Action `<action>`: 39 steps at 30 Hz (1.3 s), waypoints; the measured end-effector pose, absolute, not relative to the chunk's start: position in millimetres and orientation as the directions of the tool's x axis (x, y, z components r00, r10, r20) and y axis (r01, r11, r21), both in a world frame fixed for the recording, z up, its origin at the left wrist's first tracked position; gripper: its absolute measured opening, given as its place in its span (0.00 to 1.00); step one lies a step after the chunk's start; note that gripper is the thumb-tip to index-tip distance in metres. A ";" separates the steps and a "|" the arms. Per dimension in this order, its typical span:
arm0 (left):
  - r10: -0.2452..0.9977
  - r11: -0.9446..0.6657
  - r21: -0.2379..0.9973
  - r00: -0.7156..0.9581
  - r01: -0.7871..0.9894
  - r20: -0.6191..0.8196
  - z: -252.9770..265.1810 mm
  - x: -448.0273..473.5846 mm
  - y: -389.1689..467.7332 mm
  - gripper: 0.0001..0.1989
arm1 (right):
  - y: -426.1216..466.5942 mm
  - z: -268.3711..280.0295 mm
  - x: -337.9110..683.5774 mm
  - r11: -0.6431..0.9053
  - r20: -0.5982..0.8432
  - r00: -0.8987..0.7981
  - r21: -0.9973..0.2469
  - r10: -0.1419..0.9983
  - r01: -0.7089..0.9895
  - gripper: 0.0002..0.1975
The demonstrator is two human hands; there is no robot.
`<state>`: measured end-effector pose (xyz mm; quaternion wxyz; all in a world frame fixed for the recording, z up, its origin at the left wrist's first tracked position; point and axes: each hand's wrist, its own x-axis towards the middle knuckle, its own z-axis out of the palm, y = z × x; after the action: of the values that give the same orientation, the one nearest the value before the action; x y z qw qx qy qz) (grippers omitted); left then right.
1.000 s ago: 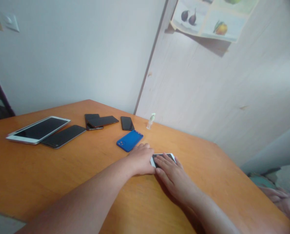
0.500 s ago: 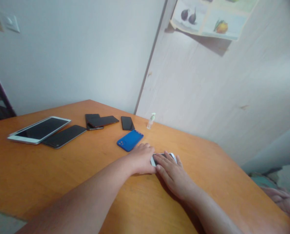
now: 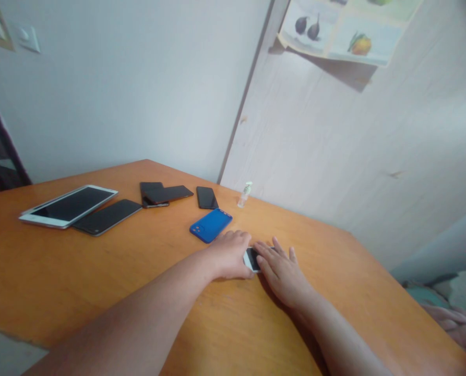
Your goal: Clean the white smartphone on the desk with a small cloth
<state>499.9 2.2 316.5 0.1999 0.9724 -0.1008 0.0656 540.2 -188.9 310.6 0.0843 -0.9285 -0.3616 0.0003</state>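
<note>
A white smartphone point(image 3: 251, 260) with a dark screen lies face up on the wooden table point(image 3: 225, 324). My left hand point(image 3: 231, 255) grips its left end, thumb at the near edge and fingers at the far edge. Across the screen rests my right hand point(image 3: 283, 270), its fingers stretched out and some spread, hiding the phone's right part. No cloth shows under that palm. Just beyond my left hand lies a blue phone case point(image 3: 212, 225) with camera cutouts.
Farther back stands a small clear pump bottle point(image 3: 244, 195). Near it lies a black phone point(image 3: 206, 198), with two overlapping dark phones point(image 3: 172, 194) to its left. A white tablet point(image 3: 70, 205) and a large black phone point(image 3: 109, 216) lie at the left. Walls border the table's far edges.
My right hand has slid over the phone, spreading its fingers more and covering the phone's right end. My left hand keeps its hold. The view has shifted slightly.
</note>
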 end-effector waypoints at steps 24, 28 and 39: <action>-0.180 -0.902 0.369 0.972 -0.224 0.150 319.8 500.1 2.2 0.30 | -201.1 324.5 533.3 -0.605 -0.009 0.615 -0.193 0.788 0.773 0.24; -0.187 -0.908 0.347 0.968 -0.234 0.165 318.2 501.1 2.6 0.27 | -207.1 315.1 548.5 -0.771 0.016 0.774 -0.075 0.633 0.632 0.23; -0.194 -0.909 0.348 0.972 -0.230 0.134 321.8 499.8 3.9 0.27 | -215.5 310.8 555.5 -0.657 0.168 0.677 -0.161 0.717 0.736 0.20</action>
<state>499.8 3.9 321.8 0.1838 0.9758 -0.1085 0.0482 555.5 -215.5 310.8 0.1080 -0.9092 -0.3997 -0.0447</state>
